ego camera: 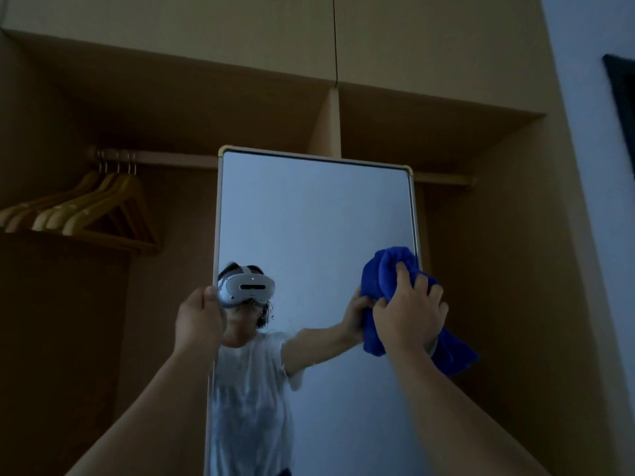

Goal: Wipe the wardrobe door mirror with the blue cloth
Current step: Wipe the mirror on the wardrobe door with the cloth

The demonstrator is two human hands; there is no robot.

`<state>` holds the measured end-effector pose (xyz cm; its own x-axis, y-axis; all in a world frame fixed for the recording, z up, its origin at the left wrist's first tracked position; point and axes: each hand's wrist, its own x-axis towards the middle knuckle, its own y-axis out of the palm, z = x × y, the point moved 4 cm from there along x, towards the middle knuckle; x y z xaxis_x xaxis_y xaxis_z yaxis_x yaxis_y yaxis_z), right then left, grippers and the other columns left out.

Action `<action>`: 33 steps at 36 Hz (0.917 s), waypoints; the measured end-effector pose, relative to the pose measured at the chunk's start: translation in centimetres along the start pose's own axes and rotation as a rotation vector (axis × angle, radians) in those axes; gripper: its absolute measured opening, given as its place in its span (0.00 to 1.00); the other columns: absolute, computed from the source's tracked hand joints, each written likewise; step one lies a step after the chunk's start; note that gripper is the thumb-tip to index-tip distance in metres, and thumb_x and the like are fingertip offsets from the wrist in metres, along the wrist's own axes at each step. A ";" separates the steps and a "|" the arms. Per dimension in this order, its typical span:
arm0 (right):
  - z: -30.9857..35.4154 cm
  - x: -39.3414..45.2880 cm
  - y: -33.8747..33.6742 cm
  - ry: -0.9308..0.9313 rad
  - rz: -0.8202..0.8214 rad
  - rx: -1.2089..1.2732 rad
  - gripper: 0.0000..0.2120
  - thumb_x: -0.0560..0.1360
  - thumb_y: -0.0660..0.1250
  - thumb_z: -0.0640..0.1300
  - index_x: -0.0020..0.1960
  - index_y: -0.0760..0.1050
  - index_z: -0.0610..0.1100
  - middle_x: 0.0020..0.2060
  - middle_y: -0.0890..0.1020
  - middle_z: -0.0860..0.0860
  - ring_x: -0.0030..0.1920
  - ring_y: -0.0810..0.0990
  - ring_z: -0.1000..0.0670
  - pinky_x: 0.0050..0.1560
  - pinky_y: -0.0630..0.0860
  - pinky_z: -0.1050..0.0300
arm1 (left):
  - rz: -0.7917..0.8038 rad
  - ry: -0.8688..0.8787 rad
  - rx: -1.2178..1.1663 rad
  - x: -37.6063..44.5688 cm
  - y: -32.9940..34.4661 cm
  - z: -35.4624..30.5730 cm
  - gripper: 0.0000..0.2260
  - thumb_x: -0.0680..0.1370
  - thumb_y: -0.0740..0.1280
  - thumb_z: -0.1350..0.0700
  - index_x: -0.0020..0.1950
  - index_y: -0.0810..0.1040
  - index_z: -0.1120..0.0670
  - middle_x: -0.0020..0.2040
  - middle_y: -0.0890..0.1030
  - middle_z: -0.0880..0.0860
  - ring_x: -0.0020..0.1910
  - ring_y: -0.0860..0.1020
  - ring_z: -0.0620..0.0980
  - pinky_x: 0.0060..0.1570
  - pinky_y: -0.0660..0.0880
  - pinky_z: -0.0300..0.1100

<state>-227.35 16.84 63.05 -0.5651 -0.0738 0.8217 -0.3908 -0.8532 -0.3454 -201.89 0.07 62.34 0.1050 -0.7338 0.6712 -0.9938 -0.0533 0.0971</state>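
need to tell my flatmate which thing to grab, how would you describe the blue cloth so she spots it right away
Find the tall framed mirror standing in front of the open wardrobe. At its right edge, around mid-height, the right hand presses a bunched cloth against the glass. That blue cloth is the only vivid blue item; everything else is tan wood, like the hangers.
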 end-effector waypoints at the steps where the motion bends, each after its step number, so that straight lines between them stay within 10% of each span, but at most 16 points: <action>1: 0.2 0.0 -0.1 0.009 -0.002 0.009 0.32 0.74 0.64 0.53 0.76 0.57 0.51 0.67 0.70 0.45 0.65 0.66 0.42 0.58 0.67 0.48 | 0.000 -0.002 0.002 0.0 0.0 -0.1 0.16 0.82 0.53 0.52 0.39 0.72 0.56 0.39 0.77 0.63 0.37 0.74 0.58 0.39 0.70 0.49; 33: 10.2 -10.3 -0.3 -0.415 -0.095 0.103 0.31 0.57 0.78 0.47 0.60 0.79 0.49 0.51 0.82 0.46 0.44 0.80 0.44 0.39 0.76 0.51 | 0.100 -0.230 -0.035 -1.9 -1.5 1.5 0.19 0.81 0.57 0.47 0.34 0.73 0.55 0.29 0.73 0.54 0.27 0.69 0.50 0.29 0.66 0.40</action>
<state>-214.02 12.65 59.32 -0.1823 -0.1756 0.9674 -0.3403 -0.9118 -0.2297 -200.69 0.51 59.80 -0.0089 -0.8695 0.4939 -0.9966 0.0481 0.0668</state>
